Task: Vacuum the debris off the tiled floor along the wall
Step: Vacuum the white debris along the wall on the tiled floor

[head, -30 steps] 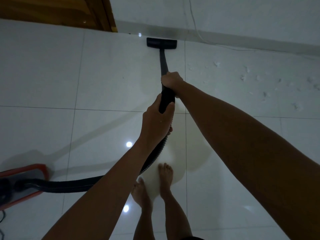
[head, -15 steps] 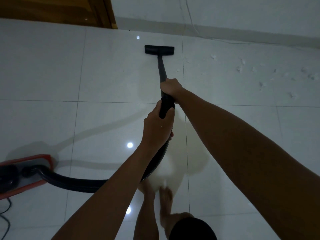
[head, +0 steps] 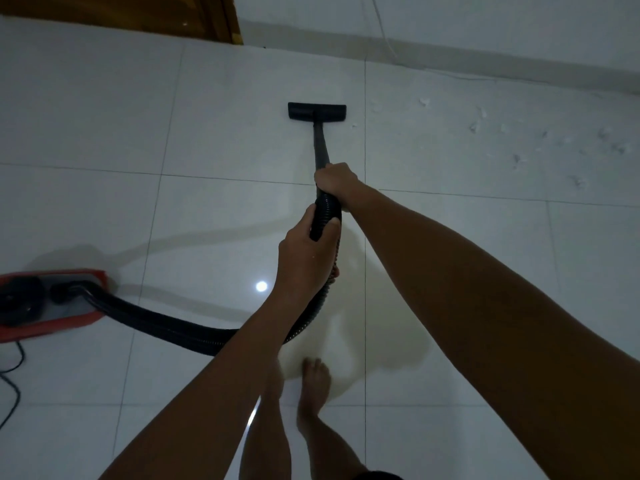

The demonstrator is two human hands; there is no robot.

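Fingers (head: 330, 225) of the left hand (head: 306, 254) are curling round the ribbed hose (head: 166, 323) near the middle of the frame, thumb lying along its top. Just above, the right hand (head: 334, 180) is wrapping its fingers round the stiff tube (head: 320, 147) where hose and tube are joining. Bare feet are showing at the lower middle, and the red vacuum body (head: 48, 303) is sitting at the left edge, its hose looping across the tiled floor (head: 225, 150). Higher up, the flat nozzle (head: 317, 111) is resting on the floor, well short of the wall (head: 485, 29). Scraps of pale debris (head: 519, 143) are lying to the upper right, near the wall. The tube looks light and rigid, so gripping at the joint should be steering it well; the hose seems floppy and likely drags.
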